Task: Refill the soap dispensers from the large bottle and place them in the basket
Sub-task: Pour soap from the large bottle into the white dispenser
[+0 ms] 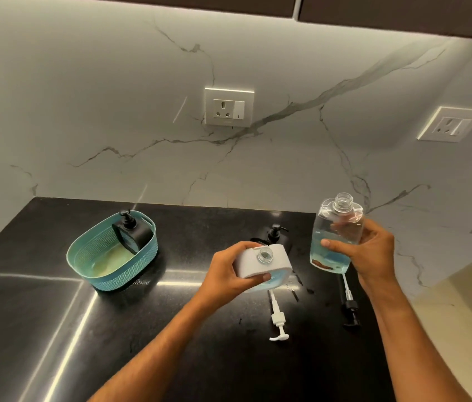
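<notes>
Black dispenser (133, 233) already sits in the basket (84, 256) left of your fingers (265, 277), which hold the open white dispenser (261, 264) and bottle (334, 236), unpoured.

White dispenser (263, 264) uncapped, tilted; clear bottle (335, 236) half-full blue; black dispenser (132, 233) in teal basket (84, 256).

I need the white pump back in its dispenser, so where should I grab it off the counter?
Grip the white pump by its ribbed collar, from above: it lies flat on the black countertop, nozzle head nearest you, dip tube pointing away.
</notes>
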Available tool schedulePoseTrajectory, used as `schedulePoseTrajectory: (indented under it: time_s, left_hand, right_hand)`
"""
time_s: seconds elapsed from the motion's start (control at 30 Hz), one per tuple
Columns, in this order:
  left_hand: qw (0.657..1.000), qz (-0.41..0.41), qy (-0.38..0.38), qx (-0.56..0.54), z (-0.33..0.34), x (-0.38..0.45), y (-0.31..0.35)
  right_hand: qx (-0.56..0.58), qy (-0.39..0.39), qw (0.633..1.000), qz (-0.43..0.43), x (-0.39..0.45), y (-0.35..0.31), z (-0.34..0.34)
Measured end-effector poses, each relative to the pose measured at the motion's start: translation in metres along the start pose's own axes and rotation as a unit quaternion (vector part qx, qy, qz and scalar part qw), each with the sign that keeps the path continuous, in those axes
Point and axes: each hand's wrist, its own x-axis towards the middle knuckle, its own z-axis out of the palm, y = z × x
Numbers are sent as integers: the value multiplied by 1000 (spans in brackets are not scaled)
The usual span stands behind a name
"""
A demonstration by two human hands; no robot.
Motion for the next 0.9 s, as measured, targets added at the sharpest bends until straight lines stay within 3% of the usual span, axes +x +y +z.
schedulePoseTrajectory:
  time_s: [0.27,0.63,0.9]
  left_hand:
    - [998,-44,-53,-2,-1,16,1]
    - [996,-72,-60,5,8,34,-4]
    - [996,-73,-59,13,11,43,-9]
  right_hand:
    - [62,-21,997,42,57,43,-12]
    - [36,-103,984,138,116,119,-2]
    - [28,-138,977,161,127,144,13]
